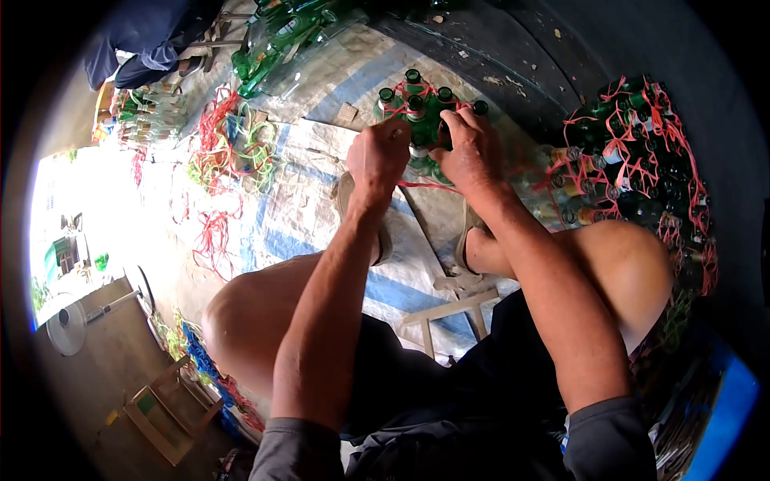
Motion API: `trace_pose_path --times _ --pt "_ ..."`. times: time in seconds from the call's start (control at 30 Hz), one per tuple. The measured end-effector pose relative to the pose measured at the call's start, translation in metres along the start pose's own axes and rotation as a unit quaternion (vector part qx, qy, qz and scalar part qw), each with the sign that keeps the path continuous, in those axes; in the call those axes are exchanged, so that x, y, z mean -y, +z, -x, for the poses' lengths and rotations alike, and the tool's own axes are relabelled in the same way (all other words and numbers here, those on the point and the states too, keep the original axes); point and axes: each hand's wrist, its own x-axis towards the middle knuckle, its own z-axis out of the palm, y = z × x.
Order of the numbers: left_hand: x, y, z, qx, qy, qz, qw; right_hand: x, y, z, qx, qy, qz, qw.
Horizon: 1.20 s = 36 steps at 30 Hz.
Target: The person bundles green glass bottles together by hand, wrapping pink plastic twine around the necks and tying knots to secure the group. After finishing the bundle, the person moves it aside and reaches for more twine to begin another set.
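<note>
A cluster of several green glass bottles (413,78) stands upright on the striped sheet, with red string (433,186) running around and between them. At the left side of the cluster, my left hand (380,156) is closed in a fist-like grip, and what lies between its fingers is too small to make out. My right hand (472,148) is at the right side, fingers curved and apart, touching or very near a bottle. Both hands hide part of the bottles and string.
Bundles of bottles tied in red string (642,152) are stacked at the right. Loose green bottles (281,40) lie at the top left, near a person's dark-clothed legs (148,36). Red and yellow-green string (233,148) lies on the sheet (297,208). A wooden frame (453,307) sits between the knees.
</note>
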Motion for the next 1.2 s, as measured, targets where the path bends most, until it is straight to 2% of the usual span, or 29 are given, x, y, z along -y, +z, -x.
trace_pose_path --times 0.03,0.17,0.2,0.4,0.83,1.1,1.2 --pt "0.002 0.003 0.006 -0.02 -0.03 0.04 0.999 0.0 0.0 0.0 0.008 0.005 -0.001 1.0" --pt "0.014 0.008 0.027 -0.059 -0.054 0.14 0.987 -0.002 0.005 0.001 -0.019 -0.017 -0.011 1.0" --pt "0.017 0.007 0.031 -0.047 -0.067 0.158 0.984 -0.002 0.005 0.002 -0.02 -0.02 -0.013 1.0" --pt "0.033 0.029 0.035 -0.01 -0.154 0.409 0.899 -0.003 0.007 0.002 -0.015 -0.03 -0.018 0.999" --pt "0.044 0.044 0.034 0.005 -0.219 0.507 0.834 -0.001 0.005 0.0 0.007 -0.04 -0.004 0.999" --pt "0.058 0.058 0.031 0.004 -0.215 0.485 0.848 0.013 -0.011 -0.011 0.078 -0.021 0.052 0.995" --pt "0.056 0.065 0.031 -0.018 -0.213 0.46 0.862 0.016 -0.015 -0.022 0.044 -0.103 0.102 0.988"
